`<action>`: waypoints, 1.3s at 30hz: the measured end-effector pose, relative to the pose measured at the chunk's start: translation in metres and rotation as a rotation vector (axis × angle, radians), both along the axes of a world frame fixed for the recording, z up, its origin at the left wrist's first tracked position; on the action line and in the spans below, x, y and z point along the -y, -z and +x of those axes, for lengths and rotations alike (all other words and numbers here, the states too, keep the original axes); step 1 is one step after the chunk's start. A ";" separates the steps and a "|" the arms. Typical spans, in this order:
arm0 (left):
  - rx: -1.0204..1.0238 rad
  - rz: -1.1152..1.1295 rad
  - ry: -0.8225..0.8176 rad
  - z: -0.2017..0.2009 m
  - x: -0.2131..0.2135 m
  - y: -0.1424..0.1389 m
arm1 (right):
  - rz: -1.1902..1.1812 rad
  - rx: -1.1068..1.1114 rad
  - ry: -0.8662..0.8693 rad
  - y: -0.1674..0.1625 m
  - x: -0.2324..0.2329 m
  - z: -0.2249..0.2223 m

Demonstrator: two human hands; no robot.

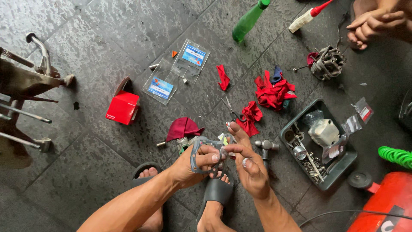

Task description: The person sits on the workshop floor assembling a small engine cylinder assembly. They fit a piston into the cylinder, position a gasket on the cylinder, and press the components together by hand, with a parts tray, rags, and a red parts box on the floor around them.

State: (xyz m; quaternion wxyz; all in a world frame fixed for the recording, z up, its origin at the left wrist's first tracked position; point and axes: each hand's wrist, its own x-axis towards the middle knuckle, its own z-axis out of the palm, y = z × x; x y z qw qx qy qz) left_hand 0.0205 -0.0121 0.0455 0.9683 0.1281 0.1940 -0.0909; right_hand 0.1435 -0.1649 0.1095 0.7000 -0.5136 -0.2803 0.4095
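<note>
A: What do the hands have?

B: The left hand (195,165) grips a thin grey gasket (201,150), fingers curled over its ring. The right hand (249,165) pinches the gasket's right edge between thumb and forefinger, with a small clear packet (226,139) just above it. Both sit at the centre, low in the view, above two feet in dark sandals (216,191).

A: What lies around them?

B: At 12 o'clock of the hands, two clear bags (177,71) with blue labels. At 10 o'clock, a red box (123,107). Just beside the gasket at 11, a maroon cap (182,127). At 1 o'clock, red rags (272,92), one touching scissors (238,117).

A: And to the right?

B: A hammer (266,146) at 3 o'clock, near the right hand. Beyond it a grey tray (339,169) holding bolts and a white part. Farther up at 1 o'clock, an engine part (328,62), a green bottle (249,19) and a white tube (307,16).

A: Anyone else?

B: Another person's hands (373,23), clasped, in the top right corner.
</note>
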 end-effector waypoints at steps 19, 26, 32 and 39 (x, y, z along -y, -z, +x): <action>0.012 0.244 -0.093 0.003 -0.005 -0.019 | -0.150 0.306 0.005 -0.010 0.005 -0.007; -0.038 0.356 -0.087 0.007 -0.004 -0.023 | -0.178 0.364 -0.046 -0.016 0.009 -0.011; -0.055 0.345 -0.101 0.008 -0.005 -0.021 | -0.170 0.416 0.009 -0.016 0.007 -0.014; -0.049 0.444 -0.226 0.011 -0.011 -0.024 | -0.141 0.455 0.189 -0.011 0.033 -0.028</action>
